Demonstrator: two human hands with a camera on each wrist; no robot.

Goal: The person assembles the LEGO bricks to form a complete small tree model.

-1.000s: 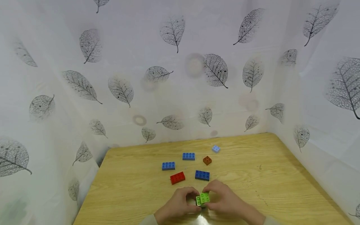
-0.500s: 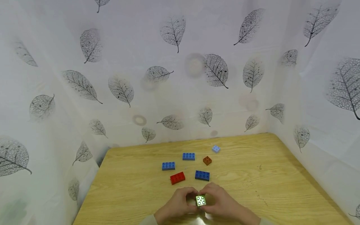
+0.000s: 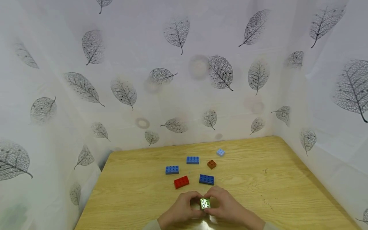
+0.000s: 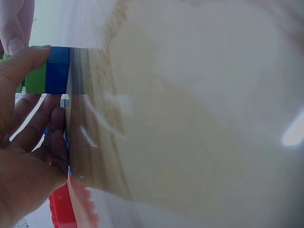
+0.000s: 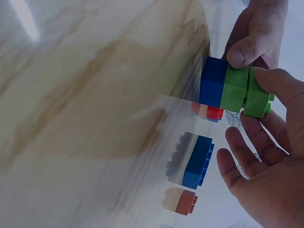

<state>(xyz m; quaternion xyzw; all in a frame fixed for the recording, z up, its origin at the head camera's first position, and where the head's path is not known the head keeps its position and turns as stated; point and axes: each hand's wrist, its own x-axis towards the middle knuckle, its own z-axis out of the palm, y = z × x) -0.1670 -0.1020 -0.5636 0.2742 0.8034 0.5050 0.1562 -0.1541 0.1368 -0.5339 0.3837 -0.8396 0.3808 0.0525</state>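
At the table's front, both hands are around a small stack of toy building bricks. A dark blue brick [image 5: 212, 81] stands lowest on the table, with a green brick [image 5: 233, 90] on it. A second green brick [image 3: 205, 203], its studs facing up, sits over that one; a thin gap shows between the two greens in the right wrist view. My left hand [image 3: 184, 207] grips the lower part of the stack from the left, thumb near the blue and green seam. My right hand [image 3: 227, 205] pinches the top green brick between thumb and fingers.
Beyond the hands lie a red brick [image 3: 181, 182], a dark blue brick [image 3: 207, 179], two lighter blue bricks [image 3: 172, 170], a brown square brick [image 3: 211, 164] and a pale blue square brick [image 3: 220, 152]. A leaf-patterned curtain [image 3: 184, 95] rises behind the wooden table [image 3: 129, 182].
My right hand has moved left, bringing its green brick from beside the other green brick to directly over it. The left hand has kept its grip on the lower stack.
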